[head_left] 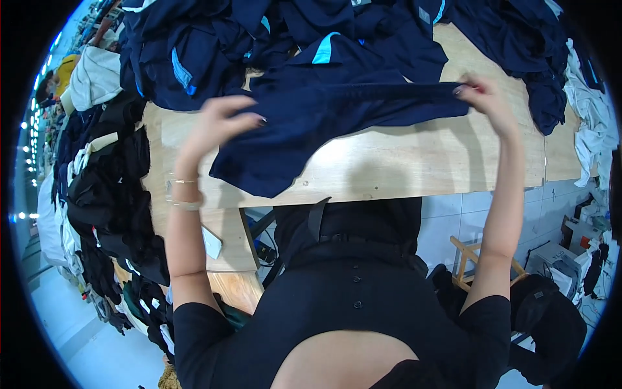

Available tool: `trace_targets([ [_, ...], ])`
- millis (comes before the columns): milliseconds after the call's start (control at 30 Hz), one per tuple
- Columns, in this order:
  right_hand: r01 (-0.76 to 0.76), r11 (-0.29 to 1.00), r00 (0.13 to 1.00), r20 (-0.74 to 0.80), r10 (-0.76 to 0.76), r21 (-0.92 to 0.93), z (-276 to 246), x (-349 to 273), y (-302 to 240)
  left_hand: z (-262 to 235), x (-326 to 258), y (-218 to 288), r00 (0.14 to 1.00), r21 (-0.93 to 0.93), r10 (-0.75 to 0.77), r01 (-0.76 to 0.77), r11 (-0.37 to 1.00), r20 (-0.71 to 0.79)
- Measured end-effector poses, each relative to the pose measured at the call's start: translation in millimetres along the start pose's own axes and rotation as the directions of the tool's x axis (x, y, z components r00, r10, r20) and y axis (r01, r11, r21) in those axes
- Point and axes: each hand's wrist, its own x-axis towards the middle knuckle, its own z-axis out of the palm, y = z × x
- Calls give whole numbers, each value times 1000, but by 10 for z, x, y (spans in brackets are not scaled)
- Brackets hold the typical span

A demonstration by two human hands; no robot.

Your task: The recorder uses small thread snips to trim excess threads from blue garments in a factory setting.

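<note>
A dark navy garment piece (324,113) is stretched sideways above the wooden table (402,155). Its narrow right end is pinched between the thumb and fingers of my right hand (489,104). My left hand (223,123), slightly blurred, is at the piece's left part with thumb and fingers spread apart. The wider left portion of the cloth hangs down toward the table's near edge. Which kind of garment it is I cannot tell.
Heaped navy garments with light blue strips (188,58) cover the far side of the table. More navy cloth (518,45) lies at the far right, beside white cloth (586,117). Black garments (103,194) are piled along the left. A wooden stool (463,259) stands at lower right.
</note>
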Motion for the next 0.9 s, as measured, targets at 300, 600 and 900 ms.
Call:
trace_targets([
  [300,230,888,973,-121,-197,398,-710,0,-712,-905,-208,427,987,-307,105,-138,942,-121],
  [600,364,849,917,-305,-256,383,-1107,-63,-787,-986,-122,788,976,-332,213,-215,919,-43],
  [900,359,868,931,-190,-311,342,-851,31,-1152,-541,275,976,963,-47,216,-211,976,159],
])
